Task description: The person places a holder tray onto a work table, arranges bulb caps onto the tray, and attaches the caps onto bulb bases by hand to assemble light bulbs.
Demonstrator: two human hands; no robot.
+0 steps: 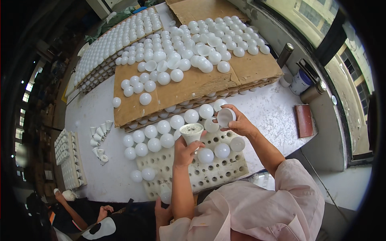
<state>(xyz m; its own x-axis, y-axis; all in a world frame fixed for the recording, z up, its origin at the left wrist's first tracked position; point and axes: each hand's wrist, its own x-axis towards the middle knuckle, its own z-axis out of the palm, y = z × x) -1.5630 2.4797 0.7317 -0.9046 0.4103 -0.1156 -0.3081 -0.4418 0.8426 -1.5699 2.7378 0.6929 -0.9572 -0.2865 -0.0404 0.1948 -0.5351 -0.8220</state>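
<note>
My left hand (187, 152) is closed round a white cone-shaped bulb base (191, 134), its wide end up. In my right hand (240, 123) is a hollow white dome bulb cover (226, 117), gripped by its edge with the opening toward me. The two pieces are apart, the cover to the right of the base. Below both hands lies a pale tray with rows of holes (193, 178). Some white bulbs (222, 150) stand in the tray, and rows of round bulbs (163, 127) run along its far side.
Cardboard sheets (169, 96) carry many loose domes (177, 75). Stacked trays of bulbs (120, 34) stand far left. Several bulb bases (99, 134) lie at left. Flasks (285, 55) and a red-brown box (303, 120) are at right. Another person's hand (105, 213) shows lower left.
</note>
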